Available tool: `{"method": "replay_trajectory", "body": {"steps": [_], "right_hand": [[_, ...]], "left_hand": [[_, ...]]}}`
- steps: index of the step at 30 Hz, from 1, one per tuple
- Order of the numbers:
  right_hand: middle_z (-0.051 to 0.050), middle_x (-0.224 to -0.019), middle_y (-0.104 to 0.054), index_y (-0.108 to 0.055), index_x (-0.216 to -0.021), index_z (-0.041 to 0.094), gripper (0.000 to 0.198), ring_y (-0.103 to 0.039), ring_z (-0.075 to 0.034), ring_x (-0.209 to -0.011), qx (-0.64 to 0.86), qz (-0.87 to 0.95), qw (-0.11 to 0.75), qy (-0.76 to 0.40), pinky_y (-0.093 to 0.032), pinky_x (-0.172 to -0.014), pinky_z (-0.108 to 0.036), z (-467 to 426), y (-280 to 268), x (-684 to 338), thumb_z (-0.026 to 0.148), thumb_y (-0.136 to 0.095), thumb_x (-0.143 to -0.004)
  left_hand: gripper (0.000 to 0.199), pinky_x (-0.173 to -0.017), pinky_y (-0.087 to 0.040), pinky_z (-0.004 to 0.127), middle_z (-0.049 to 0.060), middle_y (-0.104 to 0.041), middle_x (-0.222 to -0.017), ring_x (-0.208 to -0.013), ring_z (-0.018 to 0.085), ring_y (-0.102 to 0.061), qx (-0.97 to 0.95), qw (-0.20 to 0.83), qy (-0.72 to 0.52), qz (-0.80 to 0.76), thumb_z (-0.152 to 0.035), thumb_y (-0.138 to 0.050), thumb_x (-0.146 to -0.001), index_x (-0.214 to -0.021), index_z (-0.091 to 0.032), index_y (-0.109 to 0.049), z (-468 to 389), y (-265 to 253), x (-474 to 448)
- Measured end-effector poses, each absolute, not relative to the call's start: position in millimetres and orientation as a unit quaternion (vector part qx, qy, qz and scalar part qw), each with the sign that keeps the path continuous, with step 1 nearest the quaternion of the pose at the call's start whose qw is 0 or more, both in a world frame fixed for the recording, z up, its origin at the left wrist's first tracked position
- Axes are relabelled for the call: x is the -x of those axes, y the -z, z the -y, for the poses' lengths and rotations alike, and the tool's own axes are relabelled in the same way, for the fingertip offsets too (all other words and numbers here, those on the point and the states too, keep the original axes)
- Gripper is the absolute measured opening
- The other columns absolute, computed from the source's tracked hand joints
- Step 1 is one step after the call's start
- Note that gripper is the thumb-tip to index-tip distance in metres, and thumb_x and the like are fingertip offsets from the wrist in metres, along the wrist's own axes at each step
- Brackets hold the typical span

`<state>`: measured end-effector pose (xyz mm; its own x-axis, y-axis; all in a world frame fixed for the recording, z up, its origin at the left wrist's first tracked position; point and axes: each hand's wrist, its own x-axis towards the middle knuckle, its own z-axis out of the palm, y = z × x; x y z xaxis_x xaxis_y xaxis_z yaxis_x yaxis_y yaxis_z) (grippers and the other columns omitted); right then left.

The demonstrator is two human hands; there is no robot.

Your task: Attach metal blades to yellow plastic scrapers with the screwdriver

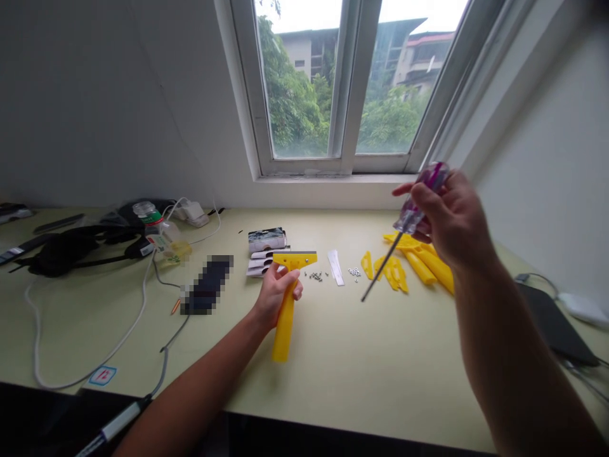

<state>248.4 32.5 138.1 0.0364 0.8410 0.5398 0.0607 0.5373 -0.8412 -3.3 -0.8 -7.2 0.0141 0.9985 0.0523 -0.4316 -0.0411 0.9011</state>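
Observation:
My left hand (277, 293) is wrapped round the handle of a yellow scraper (284, 330), whose wide head with a thin grey blade edge points away from me. A small screw shows in that head. Raised at the right, my right hand (451, 212) grips a screwdriver (384, 265) by its clear and purple handle, its shaft slanting down to the left, apart from the scraper. Beyond the scraper lie small dark screws (316, 277), a white strip (335, 268) and several small nuts (354, 273). Yellow head plates (394, 274) and yellow handles (421, 266) rest farther right.
Small boxes (265, 240) stand behind my left hand. On the left are a pixelated dark phone-like slab (208, 285), cables, a bottle (151, 219) and black straps (64, 251). A dark flat device (554, 324) lies at the right. The window (349, 89) is behind the table.

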Motion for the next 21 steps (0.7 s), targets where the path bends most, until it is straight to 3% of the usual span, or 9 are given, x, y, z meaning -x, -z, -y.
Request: {"method": "replay_trajectory", "body": {"steps": [6, 21], "right_hand": [[-0.006, -0.091, -0.070, -0.029, -0.124, 0.034, 0.043, -0.063, -0.021, -0.060, 0.358, 0.649, 0.641, -0.199, -0.051, -0.050, -0.037, -17.2, -121.8, -224.6, 0.050, -0.051, -0.091], [-0.001, -0.085, -0.070, -0.031, -0.118, 0.035, 0.033, -0.066, -0.018, -0.056, 0.326, 0.677, 0.641, -0.153, -0.046, -0.041, -0.030, -13.5, -108.2, -212.6, 0.047, -0.049, -0.092]], "left_hand": [[0.033, -0.045, -0.035, 0.019, -0.003, -0.055, -0.088, -0.045, 0.002, -0.046, -0.395, 0.609, -0.583, -0.365, -0.024, -0.070, -0.075, -0.098, -0.022, -0.047, 6.0, 6.6, -3.3], [0.035, -0.043, -0.032, 0.019, -0.003, -0.052, -0.087, -0.044, 0.001, -0.045, -0.391, 0.619, -0.579, -0.357, -0.025, -0.072, -0.075, -0.098, -0.021, -0.046, 5.8, 10.0, -3.9]]}}
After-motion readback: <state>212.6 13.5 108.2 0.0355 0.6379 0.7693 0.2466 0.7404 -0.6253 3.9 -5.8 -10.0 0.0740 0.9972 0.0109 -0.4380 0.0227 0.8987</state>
